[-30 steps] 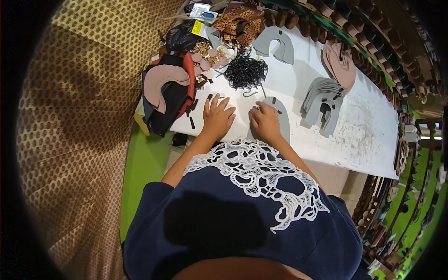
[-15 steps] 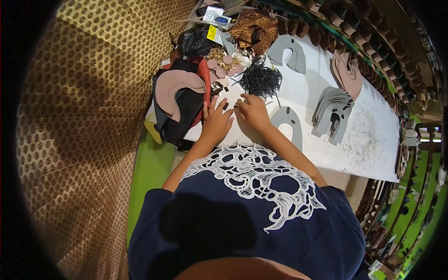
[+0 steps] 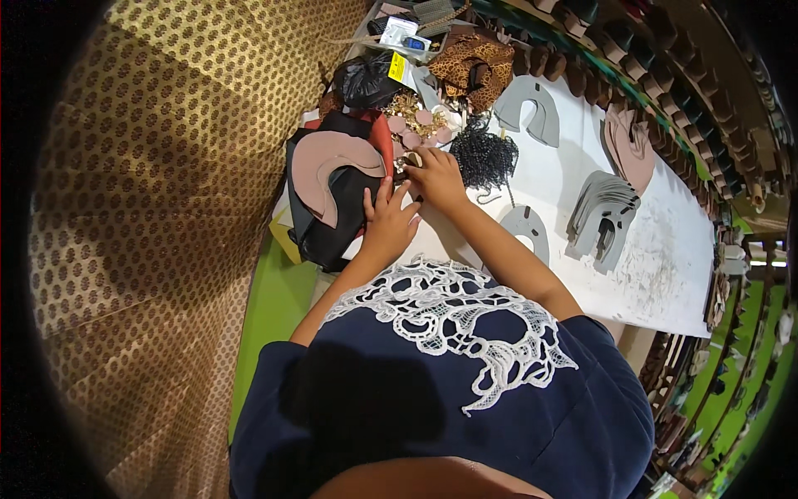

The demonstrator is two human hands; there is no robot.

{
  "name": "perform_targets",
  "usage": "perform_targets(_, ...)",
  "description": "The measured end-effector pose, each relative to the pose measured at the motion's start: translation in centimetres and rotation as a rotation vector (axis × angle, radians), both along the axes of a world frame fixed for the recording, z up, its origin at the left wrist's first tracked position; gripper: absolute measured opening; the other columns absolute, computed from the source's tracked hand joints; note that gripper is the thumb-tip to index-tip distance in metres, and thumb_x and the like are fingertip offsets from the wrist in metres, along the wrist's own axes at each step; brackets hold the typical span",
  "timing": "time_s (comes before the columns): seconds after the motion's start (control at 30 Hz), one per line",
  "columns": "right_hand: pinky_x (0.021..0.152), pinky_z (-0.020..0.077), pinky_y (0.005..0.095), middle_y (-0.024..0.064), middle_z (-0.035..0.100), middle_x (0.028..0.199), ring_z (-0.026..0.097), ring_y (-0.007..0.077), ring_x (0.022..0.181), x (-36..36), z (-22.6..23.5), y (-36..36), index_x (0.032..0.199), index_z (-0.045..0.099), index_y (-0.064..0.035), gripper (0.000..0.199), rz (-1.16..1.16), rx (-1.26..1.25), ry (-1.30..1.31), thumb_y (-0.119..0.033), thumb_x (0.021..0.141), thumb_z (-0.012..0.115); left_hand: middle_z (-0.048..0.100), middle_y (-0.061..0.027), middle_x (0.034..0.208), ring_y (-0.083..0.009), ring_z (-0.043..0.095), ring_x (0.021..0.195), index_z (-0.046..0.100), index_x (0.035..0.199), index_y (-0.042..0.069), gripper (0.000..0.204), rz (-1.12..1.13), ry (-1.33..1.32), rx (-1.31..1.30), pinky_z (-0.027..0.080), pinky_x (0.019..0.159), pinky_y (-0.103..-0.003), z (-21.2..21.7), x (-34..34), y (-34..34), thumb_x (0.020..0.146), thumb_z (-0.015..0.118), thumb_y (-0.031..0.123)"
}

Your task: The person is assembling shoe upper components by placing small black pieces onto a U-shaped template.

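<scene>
The right hand (image 3: pixel 438 177) has shifted from the grey U-shaped piece (image 3: pixel 537 230), which now lies unattended on the table (image 3: pixel 644 270), to the small-parts pile (image 3: pixel 425 118), its curled fingers' grip indeterminable, while the left hand (image 3: pixel 389 223) lies spread, suggesting part selection.

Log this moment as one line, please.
right hand: near round pink discs, grip unclear | left hand: open beside black folded material | nearest grey U-shaped piece: on white table

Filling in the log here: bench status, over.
Left hand spread, by black piece. Right hand near pink discs, grip unclear. Black tangle close by, to its right.
</scene>
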State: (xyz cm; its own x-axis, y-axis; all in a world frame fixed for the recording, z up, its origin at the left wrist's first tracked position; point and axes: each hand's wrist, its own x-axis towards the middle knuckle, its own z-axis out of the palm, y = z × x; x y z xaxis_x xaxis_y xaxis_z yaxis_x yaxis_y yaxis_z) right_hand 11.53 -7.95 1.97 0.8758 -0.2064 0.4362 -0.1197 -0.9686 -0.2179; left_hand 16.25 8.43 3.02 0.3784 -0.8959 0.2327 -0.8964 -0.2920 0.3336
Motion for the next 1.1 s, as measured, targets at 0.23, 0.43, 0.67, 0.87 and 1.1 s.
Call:
perform_targets(0.23,0.093,0.0366,0.0405,0.0072,0.054,0.116,0.048,0.0247,0.11,0.2,-0.6,-0.6,0.085,0.065,-0.0109,0.018,-0.031,0.027,0.006,-0.02,0.07,0.065,0.042,-0.0077,0.133,-0.0334,0.026,0.129,0.066,0.101,0.016,0.025,0.028,0.032,-0.043,0.01,0.103,-0.062,0.8,0.5,-0.5,0.077,0.064,0.023)
perform_targets(0.43,0.089,0.039,0.0401,0.008,0.057,0.111,0.051,0.0263,0.106,-1.7,0.0,-1.4,0.082,0.065,-0.0094,0.015,-0.089,0.171,-0.072,-0.019,0.071,0.066,0.042,-0.0087,0.133,-0.036,0.029,0.127,0.064,0.106,0.016,0.031,0.145,0.015,-0.082,0.011,0.102,-0.061,1.0,1.5,-1.1,0.077,0.063,0.026)
perform_targets(0.67,0.089,0.0397,0.0411,0.0099,0.058,0.11,0.052,0.0286,0.104,-4.4,0.6,-1.4,0.076,0.067,-0.0078,0.012,-0.078,0.48,-0.054,-0.019,0.071,0.068,0.041,-0.0091,0.134,-0.0369,0.027,0.127,0.063,0.109,0.015,0.034,0.163,0.08,-0.11,0.012,0.103,-0.058,1.6,1.7,-2.5,0.078,0.063,0.028)
perform_targets(0.87,0.091,0.0389,0.0412,0.0114,0.059,0.11,0.051,0.031,0.106,-7.1,2.7,-0.9,0.079,0.067,-0.0074,0.012,-0.078,0.518,-0.095,-0.018,0.073,0.068,0.045,-0.0081,0.131,-0.0368,0.03,0.126,0.063,0.107,0.013,0.037,0.087,0.336,-0.186,0.02,0.104,-0.048,0.9,0.9,-4.1,0.074,0.069,0.029)
perform_targets(1.1,0.09,0.0402,0.0359,0.0128,0.059,0.109,0.053,0.0282,0.105,-10.4,3.7,-0.6,0.082,0.067,-0.006,0.011,-0.111,1.013,-0.13,-0.017,0.08,0.065,0.059,-0.0127,0.113,-0.0306,0.05,0.108,0.069,0.083,0.007,0.02,-0.071,0.591,-0.314,0.036,0.095,-0.039,1.2,-0.9,-6.0,0.073,0.071,0.024)
